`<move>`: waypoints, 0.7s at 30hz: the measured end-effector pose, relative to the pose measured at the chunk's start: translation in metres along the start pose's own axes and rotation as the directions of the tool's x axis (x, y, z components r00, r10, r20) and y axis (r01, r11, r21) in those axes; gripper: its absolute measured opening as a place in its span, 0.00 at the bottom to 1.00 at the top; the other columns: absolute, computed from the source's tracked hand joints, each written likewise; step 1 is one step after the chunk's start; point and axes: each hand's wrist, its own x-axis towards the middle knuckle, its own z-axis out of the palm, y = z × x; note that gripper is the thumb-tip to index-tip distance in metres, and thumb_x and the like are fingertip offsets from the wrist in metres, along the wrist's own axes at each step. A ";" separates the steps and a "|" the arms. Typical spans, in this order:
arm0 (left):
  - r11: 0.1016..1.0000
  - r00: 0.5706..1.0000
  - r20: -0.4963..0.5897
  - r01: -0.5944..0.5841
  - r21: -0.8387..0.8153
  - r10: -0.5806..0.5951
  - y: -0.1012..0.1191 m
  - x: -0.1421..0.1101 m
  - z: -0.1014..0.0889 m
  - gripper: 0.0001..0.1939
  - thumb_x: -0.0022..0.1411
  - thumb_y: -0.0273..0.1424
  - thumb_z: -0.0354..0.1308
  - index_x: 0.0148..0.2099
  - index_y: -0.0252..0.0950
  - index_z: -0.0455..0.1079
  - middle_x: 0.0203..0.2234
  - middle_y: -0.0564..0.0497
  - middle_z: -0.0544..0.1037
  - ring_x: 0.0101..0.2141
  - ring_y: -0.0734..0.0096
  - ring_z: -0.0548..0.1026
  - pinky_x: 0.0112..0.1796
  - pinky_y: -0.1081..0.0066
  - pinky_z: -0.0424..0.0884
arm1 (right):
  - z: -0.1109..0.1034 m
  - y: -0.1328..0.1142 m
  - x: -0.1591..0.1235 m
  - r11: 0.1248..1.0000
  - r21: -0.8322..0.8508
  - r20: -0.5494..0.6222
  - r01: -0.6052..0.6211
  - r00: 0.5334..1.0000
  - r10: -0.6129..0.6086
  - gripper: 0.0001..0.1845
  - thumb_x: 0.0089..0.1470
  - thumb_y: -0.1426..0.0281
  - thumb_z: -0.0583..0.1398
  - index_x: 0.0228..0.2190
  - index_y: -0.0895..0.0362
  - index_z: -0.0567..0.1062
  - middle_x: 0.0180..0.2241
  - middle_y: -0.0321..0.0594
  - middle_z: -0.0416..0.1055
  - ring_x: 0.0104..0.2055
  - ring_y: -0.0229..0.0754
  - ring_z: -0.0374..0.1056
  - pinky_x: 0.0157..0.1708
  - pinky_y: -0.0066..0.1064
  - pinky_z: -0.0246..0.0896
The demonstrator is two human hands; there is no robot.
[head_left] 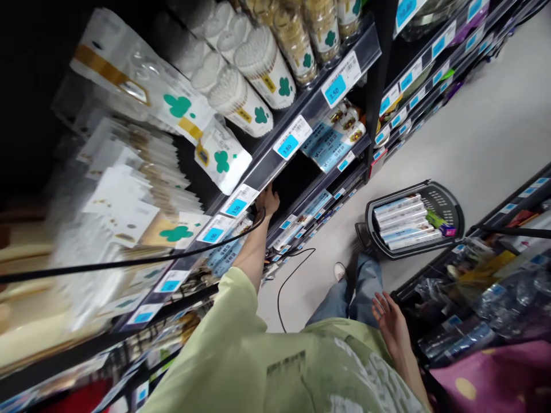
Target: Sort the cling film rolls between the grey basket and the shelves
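My left hand (268,202) reaches into a lower shelf, under the price-tag strip. Its fingers are partly hidden in the dark gap, so what they touch cannot be seen. On the same shelf, blue-and-white boxes (228,253) lie on the near side of that hand, and more blue boxes with food pictures (333,140) sit beyond it. My right hand (392,322) hangs open beside my hip, fingers loosely spread and holding nothing. A black shopping basket (457,221) stands on the floor ahead, with several long white boxes (400,221) and a green-and-purple box (441,223) inside.
Cotton swab tubs (241,97) and toothpick jars (297,43) fill the shelf above my left hand. Hanging white packs (172,103) jut out at left. Another stocked shelf (486,292) borders the aisle at right. A black cable (279,298) trails over the grey floor (495,126).
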 end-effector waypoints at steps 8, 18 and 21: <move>0.999 0.999 0.032 -0.031 -0.029 0.032 -0.012 0.001 -0.001 0.42 0.72 0.31 0.56 0.82 0.33 0.48 0.78 0.28 0.54 0.76 0.33 0.53 0.70 0.34 0.58 | 0.003 0.000 -0.007 0.993 0.110 0.003 -0.031 1.000 0.031 0.17 0.46 0.65 0.74 0.40 0.49 0.82 0.45 0.39 0.85 0.44 0.45 0.83 0.39 0.32 0.82; 0.911 0.951 -0.130 -0.308 -0.276 0.282 0.038 -0.084 0.013 0.35 0.75 0.32 0.52 0.79 0.28 0.53 0.80 0.36 0.48 0.79 0.49 0.44 0.77 0.49 0.47 | 0.003 -0.003 0.021 0.984 0.170 -0.104 0.053 0.994 -0.036 0.15 0.47 0.67 0.71 0.39 0.51 0.78 0.41 0.39 0.84 0.38 0.43 0.81 0.33 0.30 0.79; 0.754 0.849 0.086 -0.413 -0.511 0.522 0.083 -0.182 0.044 0.26 0.78 0.33 0.48 0.73 0.30 0.63 0.69 0.36 0.72 0.70 0.56 0.68 0.72 0.54 0.62 | 0.010 -0.013 0.043 0.987 0.118 -0.186 0.107 0.979 -0.083 0.14 0.48 0.68 0.70 0.38 0.51 0.76 0.37 0.38 0.83 0.34 0.40 0.80 0.31 0.27 0.76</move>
